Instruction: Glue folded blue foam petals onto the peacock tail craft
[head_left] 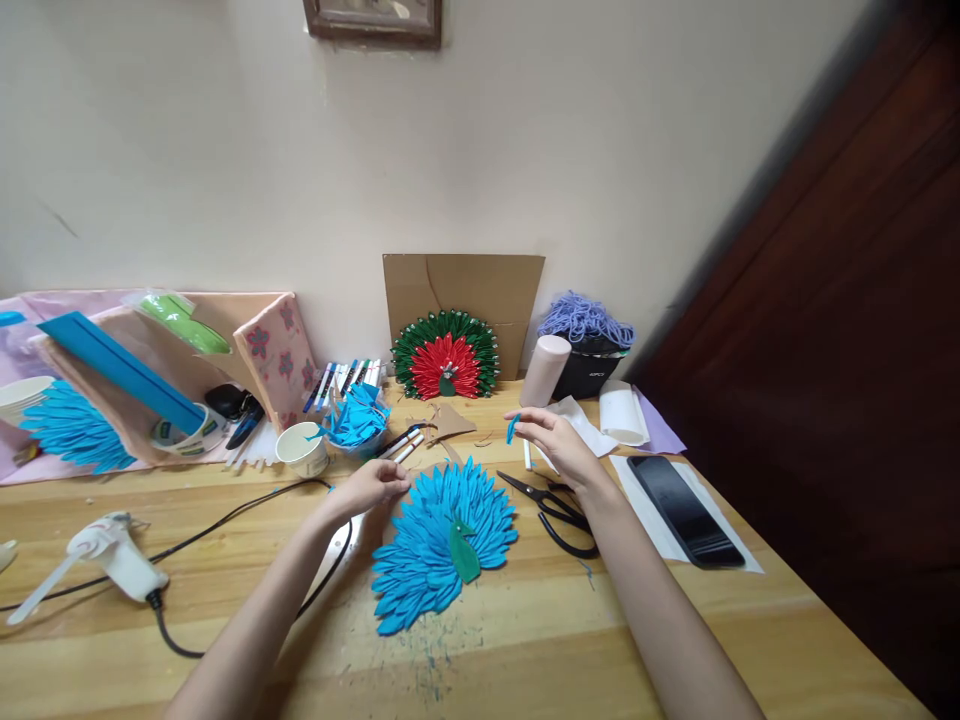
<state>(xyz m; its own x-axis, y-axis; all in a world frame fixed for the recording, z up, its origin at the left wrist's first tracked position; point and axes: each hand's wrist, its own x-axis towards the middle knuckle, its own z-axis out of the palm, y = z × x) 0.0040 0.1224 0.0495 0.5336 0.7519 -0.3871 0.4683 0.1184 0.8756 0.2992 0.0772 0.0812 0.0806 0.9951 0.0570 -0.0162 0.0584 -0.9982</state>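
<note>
A fan of blue petals (427, 545) lies on the wooden table, with a green bird-shaped piece (464, 553) on its lower right part. My left hand (373, 485) is at the fan's upper left edge, its fingers curled together; whether anything is between them is hidden. Above and right of the fan, my right hand (551, 440) pinches a small blue petal (512, 429) between thumb and fingers, clear of the fan. Black scissors (551, 500) lie beside the fan, below my right hand. A bowl of blue pieces (356, 418) stands behind my left hand.
A white glue gun (116, 556) with a black cable lies at left. Behind stand a paper cup (301, 450), markers (346, 382), a red-green fan (447, 360) against cardboard (480, 285), and a pink cylinder (545, 370). A phone (684, 510) lies at right.
</note>
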